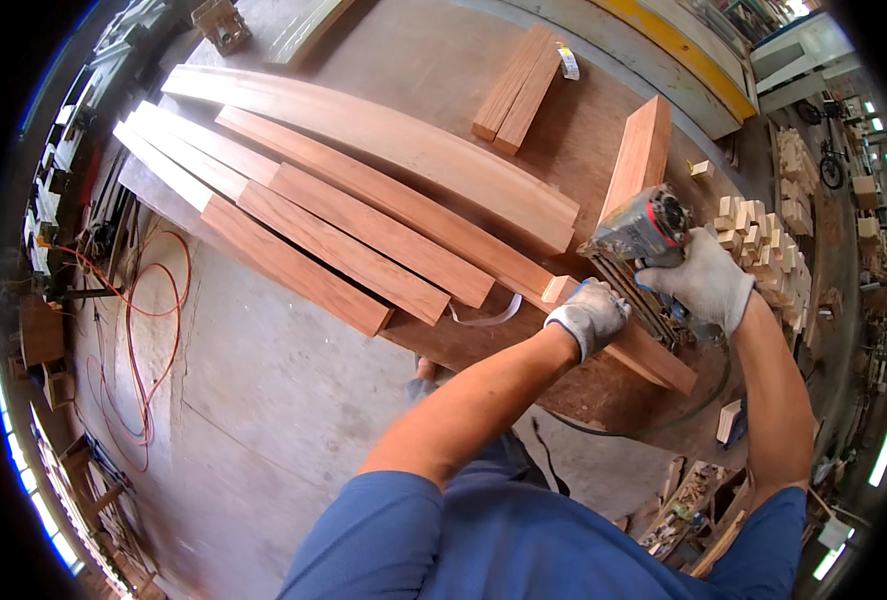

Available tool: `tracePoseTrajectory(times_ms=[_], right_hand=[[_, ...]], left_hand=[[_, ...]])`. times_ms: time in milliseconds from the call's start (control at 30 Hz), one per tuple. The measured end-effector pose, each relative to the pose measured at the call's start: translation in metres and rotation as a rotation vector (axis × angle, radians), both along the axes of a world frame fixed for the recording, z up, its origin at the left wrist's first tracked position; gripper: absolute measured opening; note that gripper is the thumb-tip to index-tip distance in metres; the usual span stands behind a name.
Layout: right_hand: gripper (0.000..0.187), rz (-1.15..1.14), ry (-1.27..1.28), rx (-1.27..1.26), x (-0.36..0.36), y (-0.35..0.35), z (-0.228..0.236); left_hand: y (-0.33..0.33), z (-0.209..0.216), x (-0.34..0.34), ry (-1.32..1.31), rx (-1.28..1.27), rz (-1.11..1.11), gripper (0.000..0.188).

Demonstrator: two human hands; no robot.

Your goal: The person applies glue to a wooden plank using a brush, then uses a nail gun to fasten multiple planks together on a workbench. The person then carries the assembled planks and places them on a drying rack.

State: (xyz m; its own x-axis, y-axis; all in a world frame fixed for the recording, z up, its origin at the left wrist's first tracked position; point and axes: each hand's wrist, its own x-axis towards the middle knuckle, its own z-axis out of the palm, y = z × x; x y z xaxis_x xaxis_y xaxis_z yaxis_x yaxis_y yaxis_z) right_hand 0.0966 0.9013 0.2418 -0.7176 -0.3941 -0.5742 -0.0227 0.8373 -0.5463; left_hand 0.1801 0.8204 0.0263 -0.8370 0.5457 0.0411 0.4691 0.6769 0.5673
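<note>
My gloved right hand (pixel 709 280) is closed around the handle of a nail gun (pixel 654 222), its head tilted up. The nail gun stands over a long reddish board (pixel 444 240), near that board's right end. On the same board my gloved left hand (pixel 592 318) has its fingers curled. A small pale wood block (pixel 560 289) shows at the edge of that hand, which seems to grip it; the hand hides the rest. The nail gun's nose is hidden behind its magazine and my hands.
More long boards (pixel 334 225) lie side by side to the left. Two short boards (pixel 520 88) and a thick plank (pixel 642 150) lie beyond. Small blocks (pixel 759 235) are piled at right. A dark hose (pixel 614 433) runs along the near table edge; an orange hose (pixel 149 390) lies on the floor.
</note>
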Motion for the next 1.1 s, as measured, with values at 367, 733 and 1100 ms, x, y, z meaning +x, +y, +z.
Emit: tracePoseTrajectory(times_ms=[367,733,1100], right_hand=[[0.038,0.488,-0.071,0.435,-0.040,-0.073,-0.015],[0.041,0.635,-0.166,0.545,-0.062,-0.096,-0.046],[0.033,0.662,-0.202,0.759,-0.056,-0.131,-0.038]], left_hand=[[0.008,-0.005,0.001,-0.140,0.265,0.165,0.036],[0.011,-0.011,0.005,0.091,0.118,0.074,0.028],[0.009,-0.005,0.006,0.023,0.067,0.057,0.021]])
